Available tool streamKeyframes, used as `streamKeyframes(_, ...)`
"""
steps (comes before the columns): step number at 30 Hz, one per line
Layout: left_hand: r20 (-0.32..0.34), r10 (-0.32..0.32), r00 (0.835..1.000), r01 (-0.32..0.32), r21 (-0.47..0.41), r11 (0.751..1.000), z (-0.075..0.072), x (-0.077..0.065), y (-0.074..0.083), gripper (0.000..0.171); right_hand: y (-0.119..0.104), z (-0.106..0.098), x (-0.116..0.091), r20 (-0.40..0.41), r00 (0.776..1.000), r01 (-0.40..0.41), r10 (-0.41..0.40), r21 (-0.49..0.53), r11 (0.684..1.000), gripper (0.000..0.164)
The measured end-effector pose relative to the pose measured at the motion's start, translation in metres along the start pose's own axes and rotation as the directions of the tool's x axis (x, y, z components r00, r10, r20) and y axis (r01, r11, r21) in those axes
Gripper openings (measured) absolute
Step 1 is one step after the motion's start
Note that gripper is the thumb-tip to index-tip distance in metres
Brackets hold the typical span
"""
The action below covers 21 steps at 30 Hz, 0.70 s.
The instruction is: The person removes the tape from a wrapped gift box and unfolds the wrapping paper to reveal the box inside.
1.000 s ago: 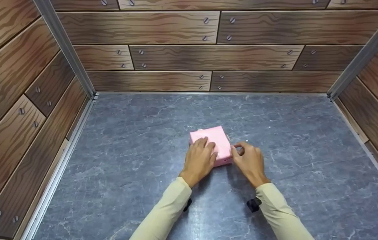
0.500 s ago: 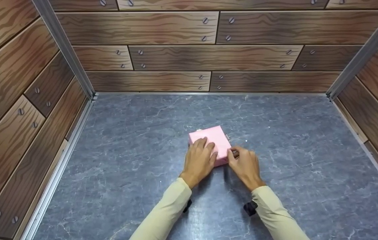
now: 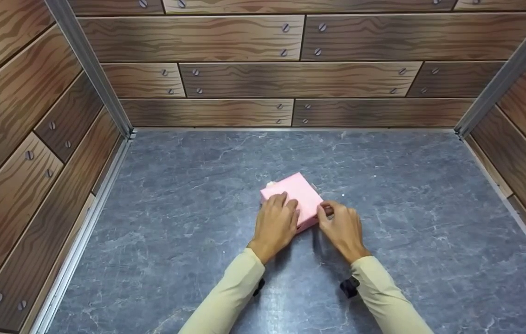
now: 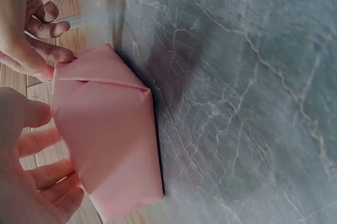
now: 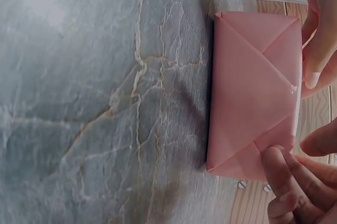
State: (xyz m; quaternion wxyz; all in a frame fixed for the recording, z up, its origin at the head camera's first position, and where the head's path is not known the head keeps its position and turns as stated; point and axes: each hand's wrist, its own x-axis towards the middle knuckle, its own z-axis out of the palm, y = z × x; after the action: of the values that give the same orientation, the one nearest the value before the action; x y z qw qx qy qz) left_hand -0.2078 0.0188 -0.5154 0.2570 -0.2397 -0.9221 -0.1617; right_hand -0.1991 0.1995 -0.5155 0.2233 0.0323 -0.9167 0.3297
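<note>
A box wrapped in pink paper [image 3: 301,192] sits on the grey marbled surface, turned at an angle. My left hand [image 3: 275,225] rests on its top at the near left, fingers spread and relaxed. At the near right corner my right hand [image 3: 342,227] pinches the paper edge between thumb and fingers. Crossing triangular folds show on one end of the pink box [image 5: 253,92] in the right wrist view, where a fingertip touches the lower fold. Another folded flap on the box [image 4: 110,129] appears in the left wrist view. A small pale bit [image 3: 270,184] shows at its far left edge.
Wood-print panels [image 3: 244,79] stand at the back and both sides of the marbled surface [image 3: 174,222]. Metal rails [image 3: 88,65] run up the corners. A dark wrist device [image 3: 349,287] hangs under the right cuff.
The box has turned a little counterclockwise, its far corner going left and its right corner going away from me. My right hand has shifted slightly left; the left hand stays on top.
</note>
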Motion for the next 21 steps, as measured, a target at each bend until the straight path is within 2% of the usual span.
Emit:
streamKeyframes(5,-0.014,0.016,1.000,-0.016,0.021,1.000,-0.0008,-0.0015,-0.0014,0.015,0.0007,0.0010,0.0005,0.007,1.000,0.005,-0.004,-0.013,1.000,0.020)
streamKeyframes(14,0.017,0.013,1.000,-0.013,0.021,1.000,-0.0041,-0.0026,-0.0024,0.018,0.0001,0.0024,0.0005,0.035,0.999,0.018,-0.017,-0.023,1.000,0.032)
streamKeyframes(21,0.016,0.012,1.000,-0.012,0.008,1.000,-0.0065,-0.0042,-0.0020,0.019,-0.0017,0.0029,0.0008,0.074,0.997,0.006,-0.002,-0.043,0.999,0.050)
